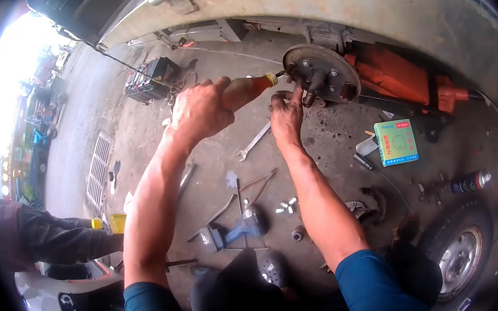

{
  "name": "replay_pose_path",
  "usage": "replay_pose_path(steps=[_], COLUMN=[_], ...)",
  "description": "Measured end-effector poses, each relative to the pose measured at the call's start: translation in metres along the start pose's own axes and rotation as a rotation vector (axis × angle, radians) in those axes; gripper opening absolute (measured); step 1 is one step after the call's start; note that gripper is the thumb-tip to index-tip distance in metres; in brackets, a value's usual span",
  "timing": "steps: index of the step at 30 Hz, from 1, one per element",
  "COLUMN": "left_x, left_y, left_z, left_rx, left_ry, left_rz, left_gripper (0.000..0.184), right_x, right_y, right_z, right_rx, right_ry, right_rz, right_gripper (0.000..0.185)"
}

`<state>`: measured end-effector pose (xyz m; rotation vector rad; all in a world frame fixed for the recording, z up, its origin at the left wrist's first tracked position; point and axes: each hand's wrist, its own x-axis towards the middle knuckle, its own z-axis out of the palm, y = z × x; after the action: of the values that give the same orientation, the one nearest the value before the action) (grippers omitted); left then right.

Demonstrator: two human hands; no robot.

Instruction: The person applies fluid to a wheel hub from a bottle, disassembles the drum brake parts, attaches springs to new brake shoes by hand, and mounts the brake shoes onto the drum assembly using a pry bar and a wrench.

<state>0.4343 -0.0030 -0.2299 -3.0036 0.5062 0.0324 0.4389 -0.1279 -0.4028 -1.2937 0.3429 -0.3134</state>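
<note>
The left hand (196,108) wraps around a bottle (246,91), its nozzle (279,74) pointed at the hub plate (324,68) just beyond the right hand (287,117). That right hand reaches to the plate with one finger (298,94) extended; whether it pinches anything I cannot tell. Good control probably calls for a steady left wrist, light squeezes, and the nozzle beside the right fingertips.

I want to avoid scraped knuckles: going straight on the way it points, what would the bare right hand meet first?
Most likely the round, grey-brown metal plate; the right hand looks very near it, perhaps touching, though depth is unclear.
</note>
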Motion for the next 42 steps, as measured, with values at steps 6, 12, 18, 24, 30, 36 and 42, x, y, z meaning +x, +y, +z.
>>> replay_pose_path(steps=[6, 12, 18, 24, 30, 36, 42], left_x=[0.004, 0.003, -0.003, -0.005, -0.006, -0.007, -0.011], left_y=[0.006, 0.005, -0.001, -0.002, 0.002, 0.004, 0.001], left_z=[0.013, 0.008, 0.011, 0.020, 0.021, 0.033, 0.031], left_rx=[-0.037, -0.012, 0.038, -0.090, -0.052, -0.127, -0.139], left_ry=[-0.017, -0.018, -0.012, 0.084, 0.070, 0.125, 0.073], left_rz=[0.024, 0.021, 0.052, 0.052, 0.044, 0.033, -0.006], left_gripper=[0.046, 0.059, 0.045, 0.059, 0.054, 0.050, 0.062], right_x=[0.004, 0.003, -0.004, -0.002, 0.000, -0.001, -0.004], right_y=[0.008, 0.006, 0.010, 0.021, 0.015, -0.003, 0.009], right_z=[-0.009, -0.013, -0.028, -0.022, -0.024, -0.016, -0.025], right_rx=[-0.298, -0.369, -0.625, -0.456, -0.025, 0.517, 0.509], right_ry=[-0.029, -0.038, -0.098, -0.015, -0.156, -0.208, -0.306], right_rz=[-0.093, -0.120, -0.365, -0.312, -0.135, 0.112, 0.188], right_gripper=[0.078, 0.077, 0.074, 0.077, 0.071, 0.063, 0.062])
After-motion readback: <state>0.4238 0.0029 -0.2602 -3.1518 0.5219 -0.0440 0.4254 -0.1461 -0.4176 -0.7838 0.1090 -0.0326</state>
